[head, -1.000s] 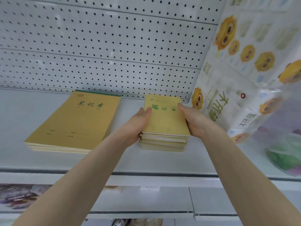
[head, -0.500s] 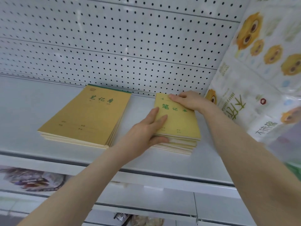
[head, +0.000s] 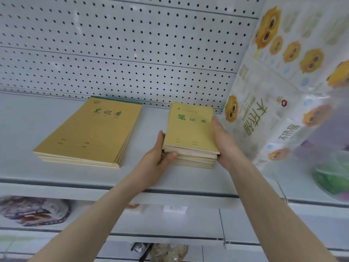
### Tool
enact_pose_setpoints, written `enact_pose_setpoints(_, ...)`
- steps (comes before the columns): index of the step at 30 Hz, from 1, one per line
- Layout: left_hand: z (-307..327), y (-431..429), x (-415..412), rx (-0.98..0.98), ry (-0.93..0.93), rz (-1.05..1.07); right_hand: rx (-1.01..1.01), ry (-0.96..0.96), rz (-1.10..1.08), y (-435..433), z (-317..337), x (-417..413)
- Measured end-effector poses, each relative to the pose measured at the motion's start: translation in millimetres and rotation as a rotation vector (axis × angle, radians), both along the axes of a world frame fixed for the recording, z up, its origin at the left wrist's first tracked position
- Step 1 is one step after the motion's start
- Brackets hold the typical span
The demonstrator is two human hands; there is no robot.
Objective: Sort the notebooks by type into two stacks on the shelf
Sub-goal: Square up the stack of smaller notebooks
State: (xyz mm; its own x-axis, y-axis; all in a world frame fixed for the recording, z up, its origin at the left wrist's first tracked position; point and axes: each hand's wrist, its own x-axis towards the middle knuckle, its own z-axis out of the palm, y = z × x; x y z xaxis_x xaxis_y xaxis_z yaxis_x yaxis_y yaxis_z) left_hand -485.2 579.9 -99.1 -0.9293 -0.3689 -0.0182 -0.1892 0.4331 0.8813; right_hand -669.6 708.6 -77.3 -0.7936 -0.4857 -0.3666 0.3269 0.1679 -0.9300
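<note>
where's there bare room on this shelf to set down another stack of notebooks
The widest bare patch of shelf lies left of the large stack. The gap between it and the small stack is narrower, with the left hand in it. Right is crowded: right hand, then tissue pack.

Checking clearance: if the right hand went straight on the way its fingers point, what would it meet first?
Probably the pegboard behind the small stack: the right hand lies along the stack's right side, fingers pointing back. The pack is close beside; depth is unclear.
</note>
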Motion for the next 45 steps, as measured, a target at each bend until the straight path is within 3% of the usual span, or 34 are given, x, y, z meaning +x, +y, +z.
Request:
enact_pose_setpoints(5,-8,-2,-4,-0.033,0.036,-0.002,-0.191,-0.08,-0.034,1,-7,9)
enact_pose_setpoints(9,6,-4,1,-0.075,0.009,-0.062,-0.132,-0.042,0.029,1,9,6)
enact_pose_setpoints(12,22,-4,7,-0.173,0.062,0.015,0.151,0.332,0.078,-6,30,-17)
enact_pose_setpoints(14,34,-2,5,-0.342,0.139,-0.001,0.325,0.629,0.168,-11,48,-28)
enact_pose_setpoints(17,39,-4,-8,-0.626,0.163,-0.09,0.543,0.838,0.36,-28,62,-45)
enact_pose_setpoints(21,30,-1,-20,-0.661,0.107,-0.126,0.68,0.792,0.462,-44,60,-57)
enact_pose_setpoints(26,27,-2,-24,-0.66,0.111,-0.131,0.579,0.728,0.402,-46,55,-58)
enact_pose_setpoints(30,26,-1,-25,-0.637,0.138,-0.112,0.347,0.515,0.237,-43,48,-53)
enact_pose_setpoints(33,24,1,-26,-0.632,0.134,-0.107,0.281,0.467,0.185,-40,42,-51)
enact_pose_setpoints(35,24,2,-23,-0.579,0.159,-0.101,0.223,0.406,0.147,-36,44,-47)
enact_pose_setpoints(38,36,0,-18,-0.25,0.179,-0.008,0.161,0.256,0.034,-33,42,-47)
enact_pose_setpoints(42,56,-20,-42,0.202,0.018,0.14,0.19,0.139,-0.003,-31,39,-35)
enact_pose_setpoints(45,54,-35,-68,0.427,-0.103,0.115,0.148,0.099,-0.015,-32,37,-36)
